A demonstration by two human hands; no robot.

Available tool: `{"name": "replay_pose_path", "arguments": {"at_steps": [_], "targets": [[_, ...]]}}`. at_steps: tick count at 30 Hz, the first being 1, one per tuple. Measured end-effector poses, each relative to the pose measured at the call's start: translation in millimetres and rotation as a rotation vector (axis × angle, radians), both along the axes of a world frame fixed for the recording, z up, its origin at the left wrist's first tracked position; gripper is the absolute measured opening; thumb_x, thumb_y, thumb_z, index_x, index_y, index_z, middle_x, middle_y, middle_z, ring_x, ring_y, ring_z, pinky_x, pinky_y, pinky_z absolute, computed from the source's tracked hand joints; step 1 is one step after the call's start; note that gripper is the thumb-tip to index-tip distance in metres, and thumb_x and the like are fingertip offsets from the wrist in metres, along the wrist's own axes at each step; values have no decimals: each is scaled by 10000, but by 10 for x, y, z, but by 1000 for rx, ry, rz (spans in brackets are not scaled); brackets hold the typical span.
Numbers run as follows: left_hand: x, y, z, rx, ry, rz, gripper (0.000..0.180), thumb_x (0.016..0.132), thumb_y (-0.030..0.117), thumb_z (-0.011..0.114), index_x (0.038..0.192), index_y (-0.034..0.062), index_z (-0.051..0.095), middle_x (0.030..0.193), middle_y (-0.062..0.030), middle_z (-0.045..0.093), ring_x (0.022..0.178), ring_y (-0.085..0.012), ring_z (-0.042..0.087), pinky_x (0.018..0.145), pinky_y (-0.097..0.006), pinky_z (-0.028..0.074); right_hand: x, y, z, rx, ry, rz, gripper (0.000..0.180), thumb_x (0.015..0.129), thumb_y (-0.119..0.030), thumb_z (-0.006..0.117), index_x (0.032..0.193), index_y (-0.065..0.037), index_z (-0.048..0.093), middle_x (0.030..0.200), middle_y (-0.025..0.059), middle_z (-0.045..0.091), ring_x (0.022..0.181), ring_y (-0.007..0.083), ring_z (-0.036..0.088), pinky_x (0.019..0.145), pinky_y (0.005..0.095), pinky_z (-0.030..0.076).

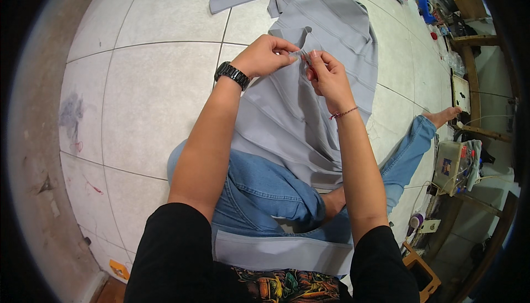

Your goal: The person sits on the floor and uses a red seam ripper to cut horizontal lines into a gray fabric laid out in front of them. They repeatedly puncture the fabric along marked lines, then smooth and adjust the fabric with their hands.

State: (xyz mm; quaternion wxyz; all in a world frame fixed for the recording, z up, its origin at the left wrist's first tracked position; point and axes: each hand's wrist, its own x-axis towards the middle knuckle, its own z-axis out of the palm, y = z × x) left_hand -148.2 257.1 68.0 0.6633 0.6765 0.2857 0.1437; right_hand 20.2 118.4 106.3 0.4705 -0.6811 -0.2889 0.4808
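At far left, a rough grey-brown wall (pixel 33 137) borders a floor of pale, glossy square tiles (pixel 160 93). A dark smudge (pixel 72 114) marks one tile; a flat orange-yellow piece (pixel 119 270) lies below it, near the wall. The left hand (pixel 269 56), its wrist fitted with a black link-band watch (pixel 232 75), is closed in a pinch, thumb against forefinger, on a gathered edge of light-grey fabric (pixel 326 27). This fabric, crossed by roughly parallel seam lines, spreads over the floor in front of the person and runs back to the crossed leg in blue denim jeans (pixel 265 187). A separate-looking light-grey strip (pixel 281 250) lies across the lap; any connection cannot be determined. The right hand (pixel 329 79), with a thin dark-red braided bracelet (pixel 343 113) at the wrist, grips the same gathered edge just beside the left. A small red object (pixel 312 73) shows within its fingers; its kind cannot be determined. At right, a bare foot (pixel 441 116) extends toward a translucent plastic box (pixel 454 166) of assorted items, with a purple-sided roll (pixel 415 223) nearer the person.
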Motion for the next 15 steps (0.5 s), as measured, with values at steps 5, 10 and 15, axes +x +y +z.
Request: {"name": "replay_pose_path", "arguments": {"at_steps": [5,10,15], "targets": [[17,-3,12,18,-10,8,362,976,177,805,1298,14,782,923,36,698,831,-66,594,774,-252,494,2,7,-39,19,-57,15,359,1135,-429,608,1117,-91,728,747,-35,596,513,16,348,468,230,244],[4,3,31,24,-5,-3,365,974,178,805,1301,16,783,920,37,701,852,-73,608,794,-258,505,-6,23,-48,38,-94,26,365,1128,-424,620,1102,-80,736,744,-33,609,573,28,414,518,232,298],[1,-11,17,14,-28,23,373,972,179,809,1307,17,785,978,-1,756,892,-93,646,840,-265,529,-17,27,-86,77,-75,-9,351,1118,-374,646,1053,-42,741,735,-26,623,674,53,513,613,242,387]]}}
